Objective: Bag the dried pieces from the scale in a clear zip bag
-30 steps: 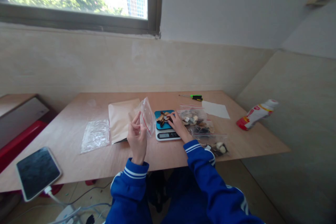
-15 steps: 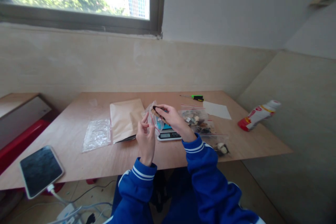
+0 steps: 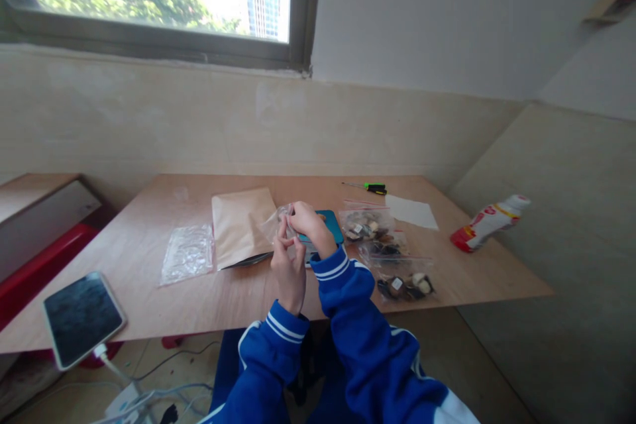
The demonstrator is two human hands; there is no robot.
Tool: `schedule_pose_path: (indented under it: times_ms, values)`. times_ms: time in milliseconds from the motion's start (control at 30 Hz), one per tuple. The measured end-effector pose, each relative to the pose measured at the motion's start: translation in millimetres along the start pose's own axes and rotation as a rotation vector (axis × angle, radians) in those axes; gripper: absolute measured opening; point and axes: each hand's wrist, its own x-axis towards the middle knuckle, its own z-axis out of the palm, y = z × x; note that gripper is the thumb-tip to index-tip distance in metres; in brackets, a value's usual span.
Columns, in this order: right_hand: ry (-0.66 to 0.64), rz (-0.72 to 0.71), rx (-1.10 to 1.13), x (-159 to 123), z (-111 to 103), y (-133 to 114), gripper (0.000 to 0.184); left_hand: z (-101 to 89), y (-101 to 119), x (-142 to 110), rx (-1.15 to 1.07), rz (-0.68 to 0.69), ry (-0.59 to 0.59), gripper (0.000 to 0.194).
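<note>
The left hand (image 3: pixel 288 266) and right hand (image 3: pixel 308 220) are close together, the left's fingers pinched at a clear bag (image 3: pixel 283 215) held just above the scale (image 3: pixel 328 225); whatever the right hand grips is hidden. Filled zip bags (image 3: pixel 365 225) lie to the right on the desk (image 3: pixel 124 295), a kraft envelope (image 3: pixel 241 225) to the left, and a screwdriver (image 3: pixel 372 187) lies farther off.
</note>
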Motion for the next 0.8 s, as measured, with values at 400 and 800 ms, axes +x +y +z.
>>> schedule_pose_path:
  times_ms: [400,800]
  values:
    - [0.267,-0.356,0.448,-1,-4,49,0.033,-15.3,-5,20,-0.201,-0.094,0.295,0.020]
    - [0.162,-0.274,-0.112,9,56,138,0.037,-22.6,-2,23,-0.433,-0.117,0.337,0.025]
